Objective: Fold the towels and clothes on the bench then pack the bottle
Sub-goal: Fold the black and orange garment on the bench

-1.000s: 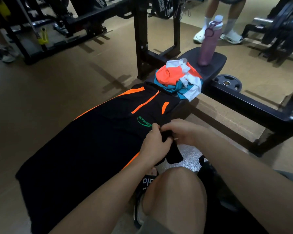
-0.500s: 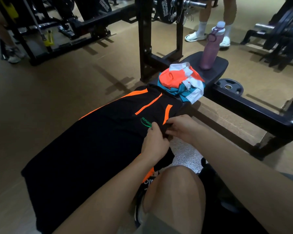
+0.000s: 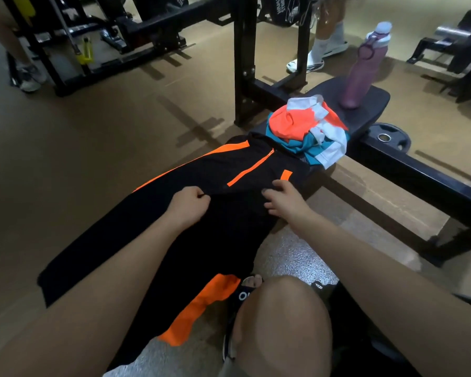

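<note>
Head view: hands are now spread apart on the black jacket (image 3: 229, 202), laid along the bench (image 3: 375, 104). Left hand (image 3: 186, 204) pinches fabric; right hand (image 3: 284, 201) presses flat. Bottle (image 3: 365, 69) stands at bench's far end, unpacked.

black jacket (image 3: 174, 235), orange stripes; purple bottle (image 3: 360, 74).

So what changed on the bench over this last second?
The hands, together at the black jacket's right edge before, have spread apart: the left hand grips a fold mid-jacket, the right hand presses the fabric with straight fingers. The bundled clothes and bottle stayed put.
</note>
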Demonstrator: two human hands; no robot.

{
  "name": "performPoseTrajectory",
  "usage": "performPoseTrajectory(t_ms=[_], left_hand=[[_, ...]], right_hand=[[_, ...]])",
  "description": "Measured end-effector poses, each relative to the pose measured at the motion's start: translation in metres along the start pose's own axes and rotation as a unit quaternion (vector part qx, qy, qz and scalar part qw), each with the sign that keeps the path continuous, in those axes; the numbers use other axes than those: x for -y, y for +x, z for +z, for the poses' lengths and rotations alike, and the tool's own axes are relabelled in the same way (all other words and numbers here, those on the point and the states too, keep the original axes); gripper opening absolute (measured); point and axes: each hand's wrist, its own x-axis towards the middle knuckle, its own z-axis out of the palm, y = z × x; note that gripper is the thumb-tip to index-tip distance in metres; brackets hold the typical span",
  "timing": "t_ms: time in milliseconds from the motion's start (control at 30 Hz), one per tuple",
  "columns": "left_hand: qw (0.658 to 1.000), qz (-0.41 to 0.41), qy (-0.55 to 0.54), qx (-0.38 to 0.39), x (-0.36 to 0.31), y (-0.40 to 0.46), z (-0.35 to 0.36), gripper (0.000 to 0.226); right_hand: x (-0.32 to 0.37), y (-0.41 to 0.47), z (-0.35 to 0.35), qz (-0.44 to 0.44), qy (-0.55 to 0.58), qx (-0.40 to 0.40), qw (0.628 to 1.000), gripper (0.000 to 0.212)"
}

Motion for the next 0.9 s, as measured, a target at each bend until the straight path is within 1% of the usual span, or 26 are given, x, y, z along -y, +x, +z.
performPoseTrajectory(t_ms=[33, 67, 100, 133, 167, 200, 233, 267, 300, 400, 467, 533, 600, 667, 733, 767, 800, 900], left_hand=[[1.000, -0.007, -0.001, -0.007, 0.007, 0.007, 0.003, 0.014], [1.000, -0.019, -0.015, -0.009, 0.014, 0.013, 0.008, 0.012], [0.998, -0.035, -0.042, -0.010, 0.019, 0.019, 0.012, 0.011], [0.996, -0.051, -0.072, -0.013, 0.024, 0.024, 0.017, 0.012], [0.993, -0.059, -0.096, -0.018, 0.027, 0.028, 0.021, 0.013], [0.993, -0.059, -0.101, -0.024, 0.030, 0.031, 0.026, 0.013], [0.993, -0.053, -0.097, -0.033, 0.033, 0.033, 0.031, 0.014], [0.994, -0.047, -0.090, -0.044, 0.036, 0.036, 0.036, 0.015], [0.994, -0.040, -0.087, -0.059, 0.038, 0.037, 0.039, 0.016], [0.989, -0.006, -0.095, -0.116, 0.039, 0.043, 0.037, 0.020], [0.989, 0.021, -0.071, -0.131, 0.042, 0.044, 0.034, 0.018], [0.990, 0.043, 0.045, -0.125, 0.047, 0.041, 0.037, 0.017], [0.979, 0.065, 0.158, -0.111, 0.051, 0.041, 0.043, 0.022], [0.970, 0.073, 0.208, -0.106, 0.046, 0.045, 0.042, 0.034], [0.958, 0.089, 0.245, -0.121, 0.036, 0.055, 0.034, 0.052], [0.953, 0.105, 0.252, -0.132, 0.030, 0.061, 0.028, 0.056], [0.952, 0.124, 0.241, -0.141, 0.024, 0.070, 0.023, 0.054], [0.963, 0.167, 0.165, -0.135, 0.002, 0.105, 0.011, 0.048]], right_hand=[[-0.005, 0.002, 0.002, -0.041, -0.076, 0.003, 0.996, 0.054], [-0.010, 0.002, 0.002, -0.087, -0.151, 0.013, 0.985, 0.051], [-0.015, 0.004, 0.002, -0.137, -0.230, 0.026, 0.963, 0.049], [-0.020, 0.006, 0.002, -0.190, -0.316, 0.039, 0.929, 0.049], [-0.026, 0.008, 0.002, -0.235, -0.403, 0.052, 0.883, 0.050], [-0.031, 0.009, 0.003, -0.258, -0.481, 0.059, 0.836, 0.051], [-0.036, 0.009, 0.004, -0.262, -0.541, 0.063, 0.797, 0.051], [-0.041, 0.008, 0.004, -0.253, -0.579, 0.068, 0.772, 0.052], [-0.045, 0.007, 0.003, -0.246, -0.597, 0.070, 0.760, 0.052], [-0.047, 0.008, 0.004, -0.277, -0.607, 0.034, 0.744, 0.060], [-0.044, 0.013, 0.008, -0.293, -0.606, 0.030, 0.739, 0.067], [-0.046, 0.016, 0.012, -0.289, -0.625, 0.055, 0.723, 0.069], [-0.050, 0.018, 0.014, -0.298, -0.640, 0.048, 0.707, 0.067], [-0.046, 0.021, 0.016, -0.314, -0.639, 0.021, 0.702, 0.059], [-0.038, 0.029, 0.019, -0.350, -0.633, 0.000, 0.691, 0.051], [-0.032, 0.034, 0.022, -0.367, -0.626, -0.008, 0.688, 0.050], [-0.026, 0.041, 0.025, -0.377, -0.618, -0.009, 0.690, 0.050], [-0.008, 0.064, 0.040, -0.367, -0.603, 0.002, 0.708, 0.054]])
